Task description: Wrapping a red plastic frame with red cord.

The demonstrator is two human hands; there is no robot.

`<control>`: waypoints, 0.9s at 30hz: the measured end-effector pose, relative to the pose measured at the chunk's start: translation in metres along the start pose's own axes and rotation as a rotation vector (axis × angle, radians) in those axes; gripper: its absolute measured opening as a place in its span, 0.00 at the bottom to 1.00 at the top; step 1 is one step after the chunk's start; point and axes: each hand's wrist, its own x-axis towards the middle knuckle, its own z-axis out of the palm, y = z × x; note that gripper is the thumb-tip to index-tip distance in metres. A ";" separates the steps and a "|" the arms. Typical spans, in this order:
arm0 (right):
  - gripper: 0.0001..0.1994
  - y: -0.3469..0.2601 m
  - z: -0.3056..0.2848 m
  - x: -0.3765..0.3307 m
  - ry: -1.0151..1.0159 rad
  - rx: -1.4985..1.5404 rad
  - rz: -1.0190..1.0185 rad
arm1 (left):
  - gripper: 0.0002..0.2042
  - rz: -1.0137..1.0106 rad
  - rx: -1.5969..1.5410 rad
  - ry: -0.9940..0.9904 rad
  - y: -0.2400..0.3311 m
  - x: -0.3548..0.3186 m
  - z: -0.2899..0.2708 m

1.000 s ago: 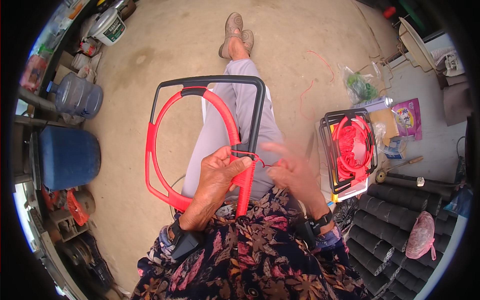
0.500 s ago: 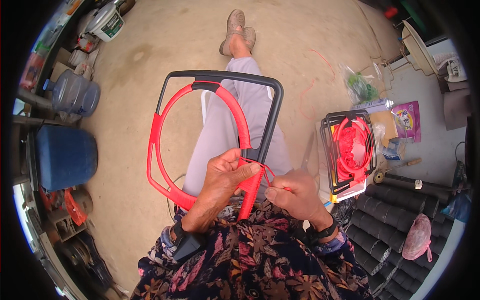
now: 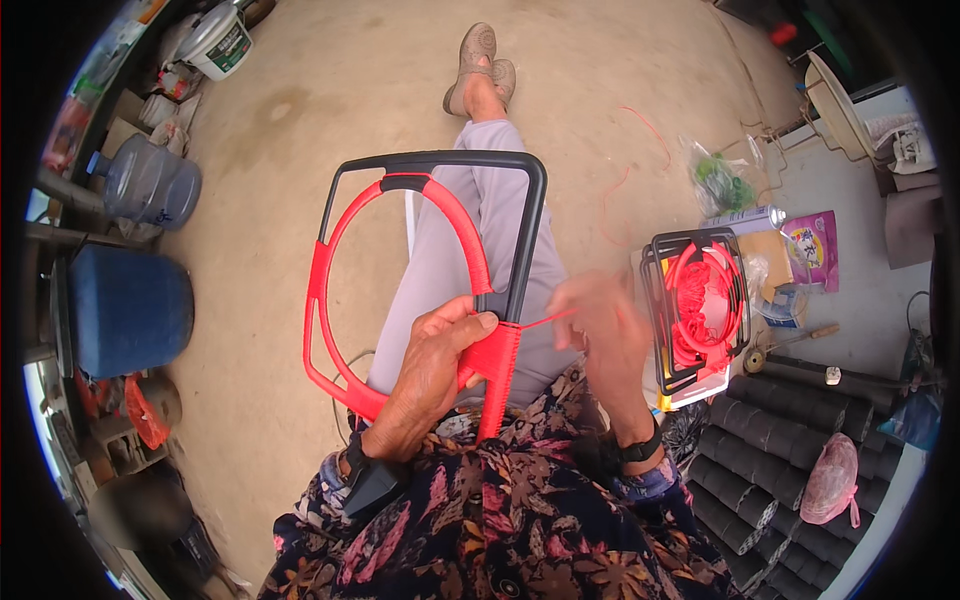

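Note:
A black, rounded-corner frame (image 3: 530, 225) with a round ring inside lies over my lap. Red cord covers most of the ring (image 3: 463, 225) and the frame's lower and left parts; the top and upper right stay black. My left hand (image 3: 425, 365) is closed on the wrapped joint between ring and frame, thumb on top. From that joint a red cord (image 3: 545, 320) runs tight to the right, into the fingers of my right hand (image 3: 612, 345). That hand is smeared by motion and held away from the frame.
More black frames (image 3: 655, 300) with red cord stand in a box at my right. Beyond them lie a spray can (image 3: 745, 220), a purple packet (image 3: 815, 252) and a plastic bag. Black rolls (image 3: 765, 430) fill the lower right. A blue drum (image 3: 135, 310) and water jug (image 3: 150, 180) stand left.
My right hand has moved up and to the right, drawing the cord out straight from the joint. The frame has shifted slightly, and my left thumb now presses a little higher at the joint.

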 end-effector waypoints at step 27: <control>0.16 -0.011 -0.016 -0.010 -0.060 0.146 0.264 | 0.08 -0.080 -0.042 0.040 -0.007 0.007 -0.006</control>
